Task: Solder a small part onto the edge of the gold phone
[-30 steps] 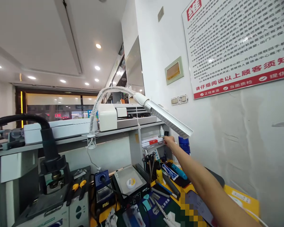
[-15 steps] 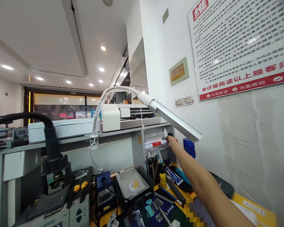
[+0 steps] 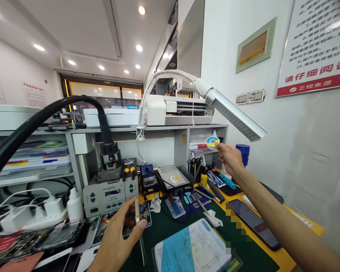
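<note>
Spool (image 3: 209,142) pinched by rim in right hand (image 3: 231,158); loose grip could drop it. Left hand (image 3: 117,230), well apart, pinches thin part (image 3: 137,209); oversqueezing may bend it.

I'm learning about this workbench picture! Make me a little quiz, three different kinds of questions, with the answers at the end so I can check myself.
1. Multiple choice: what does the right hand hold?
a) a red cup
b) a hammer
c) a round disc with blue and yellow on it

2. True or false: the left hand pinches a thin, flat object.

3. Fill in the colour: the work mat is dark ____.

Key:
1. c
2. True; it is between the thumb and fingers.
3. green
</note>
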`<state>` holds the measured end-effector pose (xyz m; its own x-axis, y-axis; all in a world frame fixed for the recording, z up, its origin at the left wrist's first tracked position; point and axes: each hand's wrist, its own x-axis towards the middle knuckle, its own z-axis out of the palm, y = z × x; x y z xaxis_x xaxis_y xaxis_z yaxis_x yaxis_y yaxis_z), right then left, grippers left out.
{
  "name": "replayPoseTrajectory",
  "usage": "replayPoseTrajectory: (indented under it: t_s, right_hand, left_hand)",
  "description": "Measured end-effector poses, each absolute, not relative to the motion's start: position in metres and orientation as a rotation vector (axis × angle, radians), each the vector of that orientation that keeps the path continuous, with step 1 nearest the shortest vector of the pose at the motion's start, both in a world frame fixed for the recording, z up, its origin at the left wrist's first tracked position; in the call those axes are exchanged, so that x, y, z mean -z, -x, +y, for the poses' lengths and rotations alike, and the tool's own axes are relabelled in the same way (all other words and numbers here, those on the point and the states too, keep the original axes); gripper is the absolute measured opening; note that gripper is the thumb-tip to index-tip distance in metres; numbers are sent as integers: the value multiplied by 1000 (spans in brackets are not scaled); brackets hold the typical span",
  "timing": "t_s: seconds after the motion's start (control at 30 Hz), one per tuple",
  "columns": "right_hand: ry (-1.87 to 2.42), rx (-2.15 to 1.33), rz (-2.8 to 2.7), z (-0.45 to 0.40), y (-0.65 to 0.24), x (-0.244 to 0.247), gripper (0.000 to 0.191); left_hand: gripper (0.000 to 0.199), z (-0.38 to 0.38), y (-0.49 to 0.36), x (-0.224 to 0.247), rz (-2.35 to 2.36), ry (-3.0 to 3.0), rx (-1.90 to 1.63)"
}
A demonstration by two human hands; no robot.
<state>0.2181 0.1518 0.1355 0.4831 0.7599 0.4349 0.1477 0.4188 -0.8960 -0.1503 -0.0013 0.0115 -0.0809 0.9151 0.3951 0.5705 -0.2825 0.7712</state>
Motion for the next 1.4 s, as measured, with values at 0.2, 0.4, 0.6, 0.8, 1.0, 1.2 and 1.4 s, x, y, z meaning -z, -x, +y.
replayPoseTrajectory:
  t_s: [0.2, 0.4, 0.6, 0.8, 1.0, 1.2, 1.4]
  right_hand:
    - [877, -1218, -1365, 70, -171, -113, 16]
    - [642, -1766, -1491, 53, -120, -79, 26]
    - [478, -2136, -1281, 49, -100, -52, 18]
    - [445, -2373, -985, 40, -91, -49, 13]
    - [532, -2531, -875, 46, -87, -41, 17]
    - [580, -2513, -855, 45, -87, -40, 21]
    - [619, -2447, -841, 42, -85, -41, 16]
  left_hand:
    - [64, -5, 144, -20, 1601, -1897, -1255]
    - [58, -3, 143, -25, 1565, -1788, -1299]
    - [49, -6, 131, -17, 1528, -1934, -1404]
    - [32, -8, 119, -10, 1419, -2232, -1560]
    - [39, -9, 114, -6, 1437, -2121, -1529]
    - [29, -11, 112, -11, 1329, -1847, -1410]
    - [20, -11, 113, -10, 1327, -1941, -1381]
